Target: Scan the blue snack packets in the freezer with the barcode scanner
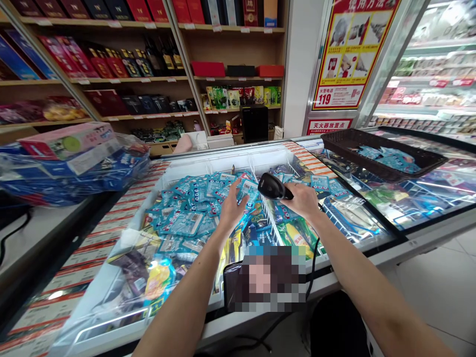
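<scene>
My left hand (233, 208) is closed on a small blue packet (250, 188), whose barcode side faces up toward the scanner. In my right hand (304, 199) is a black handheld barcode scanner (273, 187), its head pointing left at the packet and close to it. A black cable (314, 267) hangs from below my right hand toward the front of the freezer. Many similar blue packets (186, 223) lie in a loose heap to the left of my left hand, on top of other packaged goods in the chest freezer (111, 277).
A dark brown basket (334, 141) with more blue packets stands on the freezer's right part. Boxes in blue plastic wrap (74, 168) lie at the left. A phone-like device (232, 287), partly blurred out, is at the front edge. Stocked shelves (141, 79) stand behind.
</scene>
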Available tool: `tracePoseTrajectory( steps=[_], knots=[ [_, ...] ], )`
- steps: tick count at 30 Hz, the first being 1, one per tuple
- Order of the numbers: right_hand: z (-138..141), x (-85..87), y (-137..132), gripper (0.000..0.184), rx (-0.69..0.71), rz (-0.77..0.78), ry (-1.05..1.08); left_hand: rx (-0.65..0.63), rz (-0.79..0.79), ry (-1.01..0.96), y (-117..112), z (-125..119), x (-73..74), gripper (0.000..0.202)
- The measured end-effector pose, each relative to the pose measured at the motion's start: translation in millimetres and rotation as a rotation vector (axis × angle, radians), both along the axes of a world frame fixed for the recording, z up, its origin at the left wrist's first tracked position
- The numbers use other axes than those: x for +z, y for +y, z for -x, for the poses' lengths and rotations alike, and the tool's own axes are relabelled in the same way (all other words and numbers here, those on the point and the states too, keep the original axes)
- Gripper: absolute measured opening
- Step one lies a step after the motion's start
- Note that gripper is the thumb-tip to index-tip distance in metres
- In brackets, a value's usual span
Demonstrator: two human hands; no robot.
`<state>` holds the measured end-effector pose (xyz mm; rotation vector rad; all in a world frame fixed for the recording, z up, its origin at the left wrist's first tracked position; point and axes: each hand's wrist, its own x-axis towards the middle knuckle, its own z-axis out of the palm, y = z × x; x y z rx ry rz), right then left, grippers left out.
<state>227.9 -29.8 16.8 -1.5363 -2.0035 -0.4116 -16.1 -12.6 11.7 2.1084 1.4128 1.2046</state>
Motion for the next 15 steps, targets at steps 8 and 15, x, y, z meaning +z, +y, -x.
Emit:
tracePoseTrajectory(
  steps=[8, 15],
  knots=[
    [0.3, -1.8, -0.6, 0.033, 0.096, -0.021, -0.006, 0.187, -0.054, 0.056, 3.3, 7.7, -3.3, 0.045],
    [1.5, 1.6, -4.7, 0.035, 0.130, -0.001, -0.002, 0.158, -0.080, 0.184, -2.1, 3.3, -0.5, 0.048]
  ],
)
